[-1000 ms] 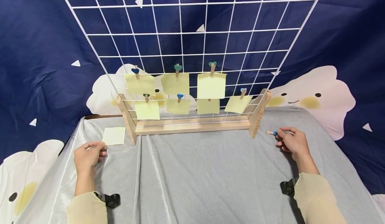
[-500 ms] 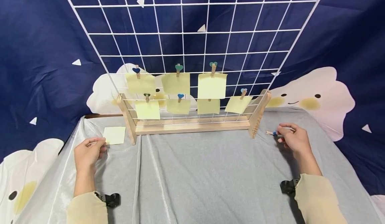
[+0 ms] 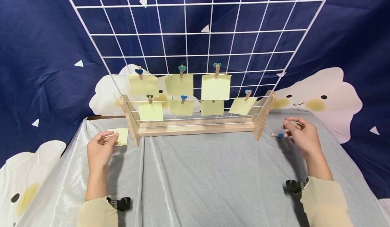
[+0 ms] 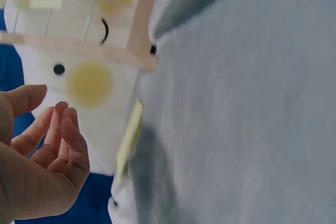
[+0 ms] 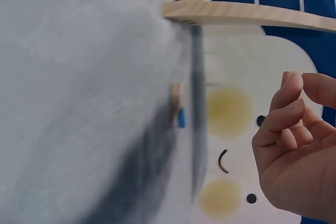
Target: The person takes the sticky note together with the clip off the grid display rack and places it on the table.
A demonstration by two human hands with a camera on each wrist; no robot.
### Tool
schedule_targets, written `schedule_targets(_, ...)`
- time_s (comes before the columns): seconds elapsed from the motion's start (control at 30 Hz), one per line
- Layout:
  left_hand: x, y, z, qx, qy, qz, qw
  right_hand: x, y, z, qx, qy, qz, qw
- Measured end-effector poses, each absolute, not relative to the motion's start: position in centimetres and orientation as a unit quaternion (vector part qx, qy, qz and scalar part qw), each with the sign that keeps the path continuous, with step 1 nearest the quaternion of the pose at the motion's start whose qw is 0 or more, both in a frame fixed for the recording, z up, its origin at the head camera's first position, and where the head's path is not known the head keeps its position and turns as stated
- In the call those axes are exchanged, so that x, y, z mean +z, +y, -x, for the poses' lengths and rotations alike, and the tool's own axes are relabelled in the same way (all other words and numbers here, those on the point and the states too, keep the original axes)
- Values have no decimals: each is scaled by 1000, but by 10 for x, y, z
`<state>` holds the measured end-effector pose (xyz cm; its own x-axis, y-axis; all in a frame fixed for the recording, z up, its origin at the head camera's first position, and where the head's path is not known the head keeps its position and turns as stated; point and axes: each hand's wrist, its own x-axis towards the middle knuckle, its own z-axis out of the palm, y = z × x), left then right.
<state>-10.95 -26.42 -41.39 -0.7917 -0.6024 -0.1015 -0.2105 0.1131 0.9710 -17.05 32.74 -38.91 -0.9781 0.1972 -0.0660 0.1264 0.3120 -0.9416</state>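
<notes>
My left hand (image 3: 100,149) hovers over the cloth at the left, its loosely bent fingers holding nothing. Behind its fingertips a pale yellow paper note (image 3: 123,137) lies on the cloth; the left wrist view shows the note (image 4: 129,139) apart from the fingers. On the right, my right hand (image 3: 304,139) is raised above the cloth with relaxed fingers and nothing in them. Just left of it lies a small wooden clothespin (image 3: 275,135) with a blue heart, also seen as a clothespin (image 5: 178,102) well away from the fingers in the right wrist view.
A white wire grid (image 3: 198,34) stands in a wooden base (image 3: 195,129) at the back. Several yellow notes (image 3: 215,87) hang on it under heart clothespins. Grey cloth (image 3: 201,176) covers the table; a dark blue curtain (image 3: 33,50) with clouds hangs behind.
The left hand has let go of the note's corner, lifted and shifted right. My right hand has released the clothespin and risen away from it. Note and clothespin stay on the cloth.
</notes>
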Motion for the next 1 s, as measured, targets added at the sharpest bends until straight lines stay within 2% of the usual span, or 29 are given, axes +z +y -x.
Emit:
schedule_targets(0.37, -404, -220, 116, -621, -743, -190, 165, -370, 315, 168, 572, -815, 69, 61)
schedule_targets(1.0, -395, -187, 125, -641, -750, -87, 138, -350, 292, 169, 618, -779, 0, 108)
